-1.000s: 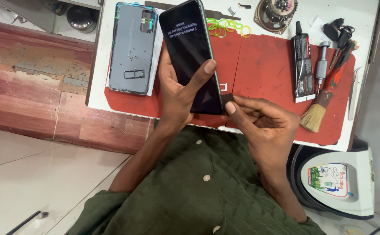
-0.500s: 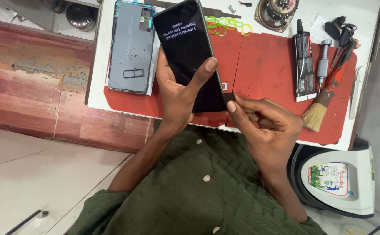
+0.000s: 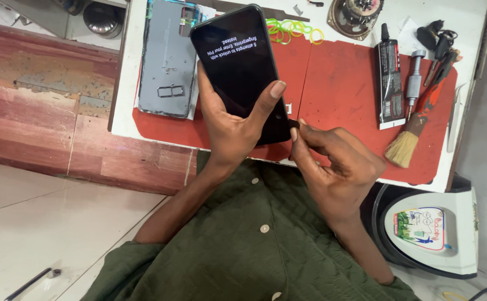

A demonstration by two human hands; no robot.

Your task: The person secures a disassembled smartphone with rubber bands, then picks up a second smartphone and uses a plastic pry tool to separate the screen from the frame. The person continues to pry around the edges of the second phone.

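pale tiled floor (image 3: pixel 32 223), red-brown wooden ledge (image 3: pixel 43 111), white tabletop (image 3: pixel 125 83) with red mat (image 3: pixel 344 83), grey phone back cover (image 3: pixel 168 56) lying flat, left hand (image 3: pixel 227 125) grip closed round black smartphone (image 3: pixel 240 67) above mat, right hand (image 3: pixel 338 164) pinching small dark piece (image 3: pixel 293 124) at phone's lower edge, bristle brush (image 3: pixel 405 145) far right

We see bright, even, diffuse light with only soft shadows beneath the hands. The picture is sharp throughout; the phone screen (image 3: pixel 242 67) shows faint glare, without visible edge distortion.
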